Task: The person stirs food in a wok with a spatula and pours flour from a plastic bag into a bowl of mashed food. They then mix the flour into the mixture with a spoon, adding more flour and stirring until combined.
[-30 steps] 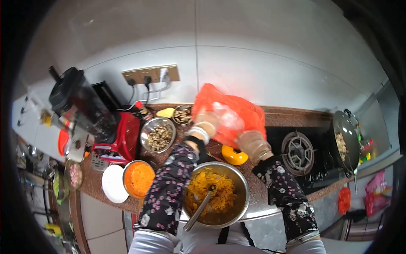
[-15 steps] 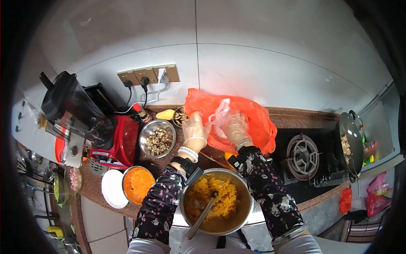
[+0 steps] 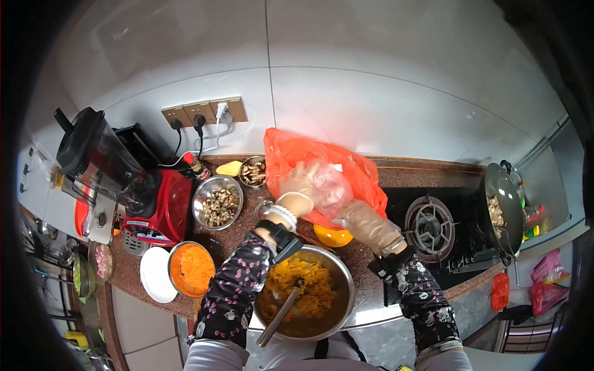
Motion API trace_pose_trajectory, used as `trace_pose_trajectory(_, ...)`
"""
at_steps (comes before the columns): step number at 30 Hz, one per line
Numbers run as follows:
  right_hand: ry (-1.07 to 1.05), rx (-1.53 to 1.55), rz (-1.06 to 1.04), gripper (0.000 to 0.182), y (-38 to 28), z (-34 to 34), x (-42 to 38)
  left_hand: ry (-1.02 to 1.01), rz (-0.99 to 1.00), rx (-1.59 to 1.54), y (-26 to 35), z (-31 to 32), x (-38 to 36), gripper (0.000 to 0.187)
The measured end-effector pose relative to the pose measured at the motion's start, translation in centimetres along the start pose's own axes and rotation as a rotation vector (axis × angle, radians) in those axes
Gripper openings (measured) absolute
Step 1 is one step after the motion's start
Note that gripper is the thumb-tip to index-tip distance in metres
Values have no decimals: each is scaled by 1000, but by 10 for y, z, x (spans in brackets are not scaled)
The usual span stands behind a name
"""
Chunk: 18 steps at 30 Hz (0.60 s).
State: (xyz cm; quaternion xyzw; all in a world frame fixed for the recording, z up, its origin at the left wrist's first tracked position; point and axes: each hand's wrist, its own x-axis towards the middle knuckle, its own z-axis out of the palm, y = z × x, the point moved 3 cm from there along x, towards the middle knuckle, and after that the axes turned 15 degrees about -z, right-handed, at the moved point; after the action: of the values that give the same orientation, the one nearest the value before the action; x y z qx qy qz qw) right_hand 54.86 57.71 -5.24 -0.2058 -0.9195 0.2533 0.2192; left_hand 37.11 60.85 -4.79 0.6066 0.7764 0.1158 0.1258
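Observation:
A large orange-red plastic bag lies open at the back of the counter, with a pinkish translucent bag inside it. My left hand, in a clear glove, reaches over the red bag and touches the inner bag with its fingers spread. At the front right edge of the bag is my right hand, also gloved; its fingers are partly hidden by plastic. Below both hands stands a steel bowl of orange mash, a metal-handled utensil resting in it. A yellow-orange object sits behind the bowl.
To the left are a bowl of chopped mushrooms, a smaller mushroom bowl, grated carrot, a white plate and a red blender. A gas burner and a wok stand to the right.
My right hand has moved down and to the right, from inside the red bag to its front edge. My left hand has shifted right, over the inner bag. The view has shifted slightly.

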Motion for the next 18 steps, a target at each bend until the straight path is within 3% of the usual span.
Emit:
trace_pose_trajectory(1,54,-44,-64,16,-8,-3,1,200,126,-42,-6,20,14,53)
trace_pose_trajectory(3,61,-310,-174,13,-2,-5,-2,141,125,-394,-21,44,54,38)
trace_pose_trajectory(4,100,-344,-68,12,11,-9,-7,109,124,-569,-21,37,63,33)
trace_pose_trajectory(5,139,-375,39,10,23,-13,-13,-116,66,-1054,-23,37,66,16)
trace_pose_trajectory(6,179,-402,147,9,31,-17,-18,-204,-4,-1158,-23,24,63,16)
trace_pose_trajectory(8,324,-302,162,8,30,-35,-13,-377,-148,-1358,-27,-10,54,14)
trace_pose_trajectory(10,385,-319,133,11,27,-51,8,-468,-105,-1338,-24,-37,54,17)
trace_pose_trajectory(11,606,-143,122,15,19,-56,20,-490,-94,-1392,-21,-47,53,20)
trace_pose_trajectory(14,439,-506,20,1,39,-80,66,-507,10,-1515,-20,-68,58,26)
trace_pose_trajectory(16,491,-435,-54,3,19,-101,89,-444,-6,-1588,-8,-91,50,25)
trace_pose_trajectory(18,498,-358,-146,5,-9,-118,112,-400,121,-1429,-3,-98,47,24)
